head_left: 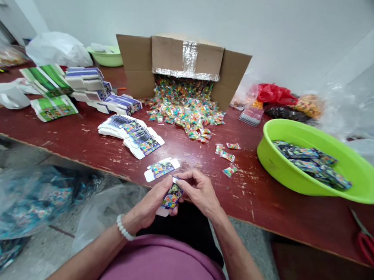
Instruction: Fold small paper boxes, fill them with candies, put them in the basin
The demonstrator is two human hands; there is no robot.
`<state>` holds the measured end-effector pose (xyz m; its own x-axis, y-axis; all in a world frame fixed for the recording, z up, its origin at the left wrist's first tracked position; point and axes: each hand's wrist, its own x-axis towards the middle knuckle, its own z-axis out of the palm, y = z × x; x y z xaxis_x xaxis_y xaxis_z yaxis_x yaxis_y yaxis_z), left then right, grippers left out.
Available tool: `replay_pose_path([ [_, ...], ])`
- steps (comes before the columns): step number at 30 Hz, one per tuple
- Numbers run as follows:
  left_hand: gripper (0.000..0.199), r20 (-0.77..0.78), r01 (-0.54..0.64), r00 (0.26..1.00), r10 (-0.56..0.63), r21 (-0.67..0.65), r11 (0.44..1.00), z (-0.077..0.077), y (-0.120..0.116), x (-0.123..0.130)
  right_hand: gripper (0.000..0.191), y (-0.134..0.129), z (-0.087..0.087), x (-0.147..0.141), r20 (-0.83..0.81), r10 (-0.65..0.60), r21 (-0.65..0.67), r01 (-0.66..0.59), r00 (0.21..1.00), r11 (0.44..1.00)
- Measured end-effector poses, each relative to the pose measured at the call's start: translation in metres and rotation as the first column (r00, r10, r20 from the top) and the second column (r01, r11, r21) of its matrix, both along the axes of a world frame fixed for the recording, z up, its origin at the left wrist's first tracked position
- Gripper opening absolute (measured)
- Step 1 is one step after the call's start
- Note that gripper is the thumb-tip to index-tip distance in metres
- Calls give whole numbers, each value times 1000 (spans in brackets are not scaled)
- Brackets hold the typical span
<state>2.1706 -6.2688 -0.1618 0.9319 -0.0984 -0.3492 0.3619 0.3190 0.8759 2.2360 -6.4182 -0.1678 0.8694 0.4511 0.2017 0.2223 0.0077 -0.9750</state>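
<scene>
A small printed carton (171, 195) is held between both hands at the table's front edge, its lower white flap sticking out. My left hand (151, 204), below a pale bead bracelet, wraps round its left side. The fingers of my right hand (199, 190) pinch its upper end near a white flap. Just beyond them lies a flattened carton (162, 168). Behind that, a fanned stack of flattened cartons (138, 137) rests on the table. Several wrapped candies (227, 155) lie apart to the right.
An open cardboard box (187, 58) spills a candy heap (189, 110) across the red table (234, 195). A green basin (300, 183) holds dark packets at right, near red-handled scissors (368, 245). Bundled cartons (90, 87) stand at left; plastic bags (36, 206) lie below.
</scene>
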Motion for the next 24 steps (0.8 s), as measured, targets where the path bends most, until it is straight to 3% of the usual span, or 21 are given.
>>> replay_pose_path([
  [3,63,0,-2,1000,2,65,998,3,-4,1,13,0,3,5,59,-23,-83,28,998,996],
  [10,63,26,104,994,-109,144,984,1,1,2,22,1,-2,7,-284,22,80,1,959,997],
  [12,61,34,96,994,-102,152,984,-1,4,2,23,-2,-1,4,-228,21,55,-9,974,998],
  [18,62,24,57,998,-60,111,992,-5,3,2,15,-4,3,-10,152,60,-12,-59,987,998],
  [21,61,62,47,997,-52,72,996,-6,0,2,13,0,1,-12,224,29,-39,-21,974,999],
  [24,52,62,77,995,-80,52,996,-5,2,3,16,-11,0,5,207,38,-107,-16,978,994],
])
